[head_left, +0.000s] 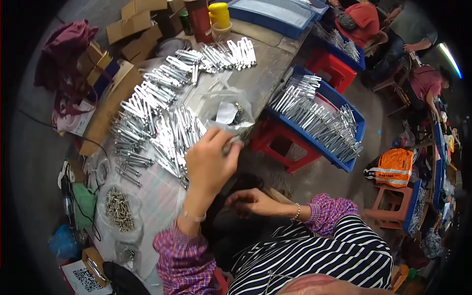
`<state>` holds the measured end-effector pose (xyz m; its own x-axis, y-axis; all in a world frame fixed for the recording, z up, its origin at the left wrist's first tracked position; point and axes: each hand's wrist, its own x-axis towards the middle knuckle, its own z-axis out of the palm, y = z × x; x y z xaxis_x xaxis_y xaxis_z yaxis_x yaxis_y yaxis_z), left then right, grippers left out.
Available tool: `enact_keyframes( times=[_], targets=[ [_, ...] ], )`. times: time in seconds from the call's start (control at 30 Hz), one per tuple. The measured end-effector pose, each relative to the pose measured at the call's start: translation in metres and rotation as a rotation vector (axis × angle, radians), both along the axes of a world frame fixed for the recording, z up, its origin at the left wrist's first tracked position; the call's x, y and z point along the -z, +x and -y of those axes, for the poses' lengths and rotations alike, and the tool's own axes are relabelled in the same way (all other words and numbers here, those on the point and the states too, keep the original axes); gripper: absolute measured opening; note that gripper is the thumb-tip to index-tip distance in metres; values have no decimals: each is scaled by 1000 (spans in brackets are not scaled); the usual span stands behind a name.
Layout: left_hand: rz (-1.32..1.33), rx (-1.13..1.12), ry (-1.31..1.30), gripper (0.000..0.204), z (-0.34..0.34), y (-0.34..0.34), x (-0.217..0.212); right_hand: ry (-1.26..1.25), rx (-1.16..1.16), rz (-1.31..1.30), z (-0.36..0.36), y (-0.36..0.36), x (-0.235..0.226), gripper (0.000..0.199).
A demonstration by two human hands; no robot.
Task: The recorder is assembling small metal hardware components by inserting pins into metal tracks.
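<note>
My left hand (pixel 212 160) is raised over the worktable's edge, just on the near side of a clear plastic bag (pixel 238 105). Its thumb and fingers are pinched together; something small and greyish shows between them, too blurred to name. Inside the bag lie a white slip of paper (pixel 226 113) and small dark and brassy parts. Lower down, in front of my body, my right hand (pixel 251 200) has its fingers curled in, and what they may hold is hidden. Left of my left hand, shiny metal bolts with sleeves (pixel 174 135) lie in dense rows on the table.
A bag of small brassy screws (pixel 119 210) sits at the table's near left. On the right, a blue tray (pixel 351 164) of metal bolts rests on a red stool (pixel 275 142). A yellow container (pixel 219 15) stands at the back. Other people work at the far right.
</note>
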<state>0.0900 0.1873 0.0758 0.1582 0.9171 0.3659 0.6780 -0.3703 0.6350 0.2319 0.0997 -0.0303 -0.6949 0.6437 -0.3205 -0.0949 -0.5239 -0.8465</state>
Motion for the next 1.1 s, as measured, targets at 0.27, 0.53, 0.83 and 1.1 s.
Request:
enact_keyframes(
  times=[0.27, 0.53, 0.83, 1.1],
  targets=[
    [-550, 53, -4, 14, -99, 32, 52, 252, -122, 118, 14, 6, 26, 23],
    [-574, 100, 119, 8, -94, 41, 71, 348, -163, 162, 14, 12, 26, 21],
    [-468, 47, 174, 6, -91, 17, 87, 614, -192, 175, 19, 4, 29, 20],
    [-351, 56, 109, 12, -105, 33, 84, 575, -184, 271, 10, 8, 23, 14]
  ],
)
